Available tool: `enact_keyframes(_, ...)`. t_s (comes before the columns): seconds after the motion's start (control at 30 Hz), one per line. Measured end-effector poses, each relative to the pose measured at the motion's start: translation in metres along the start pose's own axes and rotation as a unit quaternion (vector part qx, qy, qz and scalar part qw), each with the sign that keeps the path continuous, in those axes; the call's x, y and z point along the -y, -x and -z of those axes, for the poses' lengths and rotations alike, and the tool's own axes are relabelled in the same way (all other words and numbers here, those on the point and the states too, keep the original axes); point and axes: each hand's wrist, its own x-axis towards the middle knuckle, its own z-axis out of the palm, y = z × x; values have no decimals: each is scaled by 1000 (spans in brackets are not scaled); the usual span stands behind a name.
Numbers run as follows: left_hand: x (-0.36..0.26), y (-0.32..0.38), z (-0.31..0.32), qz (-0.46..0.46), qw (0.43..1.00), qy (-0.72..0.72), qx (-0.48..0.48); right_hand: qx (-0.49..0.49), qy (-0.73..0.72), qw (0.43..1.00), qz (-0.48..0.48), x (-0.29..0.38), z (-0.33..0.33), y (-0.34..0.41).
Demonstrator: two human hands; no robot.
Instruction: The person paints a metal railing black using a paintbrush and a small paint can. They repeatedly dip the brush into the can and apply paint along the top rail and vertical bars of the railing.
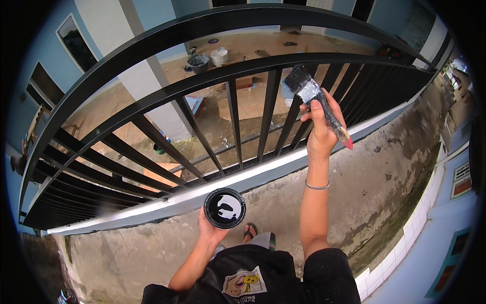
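My right hand (322, 123) grips a paintbrush (308, 89) by its dark, paint-smeared handle, which ends in a red tip. Black paint coats the bristles, which point up and left in front of the upper rail of a black metal fence (231, 74). Whether the bristles touch the rail I cannot tell. Lower down, near my body, my left hand (210, 226) holds an open paint can (224, 208) from below and the side. Glossy black paint lies inside it, with a bright reflection on the surface. Part of the left hand is hidden behind the can.
A low white-and-grey wall (262, 175) carries the fence. Behind the bars stand a black bucket (198, 63), a white bucket (219, 57) and a pale pillar (148, 87). I stand on a stained concrete path (364, 182), with a white-tiled edge (398, 250) to the right.
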Motion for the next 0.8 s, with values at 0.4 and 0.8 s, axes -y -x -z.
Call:
enact_keyframes(0.4,1,2,2,-5,1000,13,2,-14,87,996,-30,-5,-9,23)
enact_keyframes(0.8,-3,3,6,-9,1000,16,5,-19,164,986,15,-4,-20,17)
